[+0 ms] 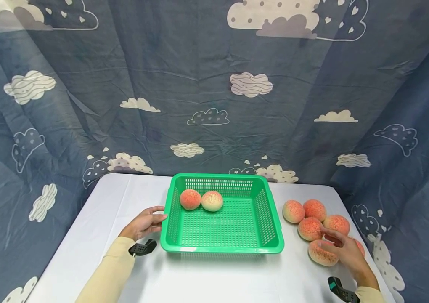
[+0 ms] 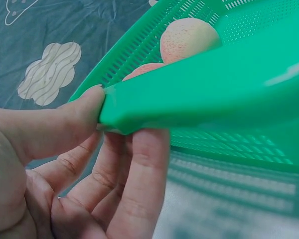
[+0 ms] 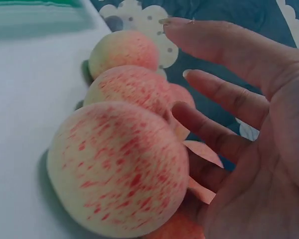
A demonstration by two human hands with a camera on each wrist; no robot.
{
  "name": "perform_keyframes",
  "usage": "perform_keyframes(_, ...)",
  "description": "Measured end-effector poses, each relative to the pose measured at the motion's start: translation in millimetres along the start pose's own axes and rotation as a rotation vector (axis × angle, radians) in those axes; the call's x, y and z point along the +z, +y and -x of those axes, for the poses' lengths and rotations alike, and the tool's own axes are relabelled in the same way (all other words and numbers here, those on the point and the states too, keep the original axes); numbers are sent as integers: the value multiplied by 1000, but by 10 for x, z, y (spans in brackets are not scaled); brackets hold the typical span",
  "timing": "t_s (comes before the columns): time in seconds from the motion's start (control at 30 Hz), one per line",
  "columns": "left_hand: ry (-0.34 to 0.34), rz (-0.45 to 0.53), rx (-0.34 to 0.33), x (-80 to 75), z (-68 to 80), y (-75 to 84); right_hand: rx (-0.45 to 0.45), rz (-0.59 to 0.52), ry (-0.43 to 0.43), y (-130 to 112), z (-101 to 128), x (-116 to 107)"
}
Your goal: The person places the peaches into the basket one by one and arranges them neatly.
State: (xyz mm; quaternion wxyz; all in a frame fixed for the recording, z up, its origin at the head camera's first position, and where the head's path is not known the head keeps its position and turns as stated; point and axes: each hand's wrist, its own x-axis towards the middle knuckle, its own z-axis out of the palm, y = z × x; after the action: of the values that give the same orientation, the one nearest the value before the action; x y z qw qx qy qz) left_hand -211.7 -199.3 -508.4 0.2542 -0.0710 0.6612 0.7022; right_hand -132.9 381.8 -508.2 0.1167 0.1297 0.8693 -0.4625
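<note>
A green plastic basket (image 1: pixel 222 250) stands on the white table, with two peaches inside near its back left, a redder peach (image 1: pixel 190 199) and a paler peach (image 1: pixel 212 201). My left hand (image 1: pixel 144 224) holds the basket's left rim; in the left wrist view the thumb lies at the rim (image 2: pixel 199 94) and the fingers under it. At the right, my right hand (image 1: pixel 345 252) hovers over a cluster of several peaches, fingers spread and slightly bent. Closest to it is a speckled peach (image 3: pixel 117 169), beside the fingers in the right wrist view. The hand partly covers another peach (image 1: pixel 360 247).
More peaches of the cluster, such as a red-topped peach (image 1: pixel 314 209), lie between the basket and the table's right edge. A dark cloud-print curtain (image 1: pixel 207 54) hangs behind and around the white table (image 1: pixel 214 280).
</note>
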Motion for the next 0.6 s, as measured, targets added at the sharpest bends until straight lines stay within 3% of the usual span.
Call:
perform_keyframes(0.37, -1, 8, 6, 10, -3, 10, -12, -40, 30, 83, 46, 89)
perform_keyframes(0.6, -3, 21, -7, 11, 8, 9, 79, -112, 38, 216, 95, 142)
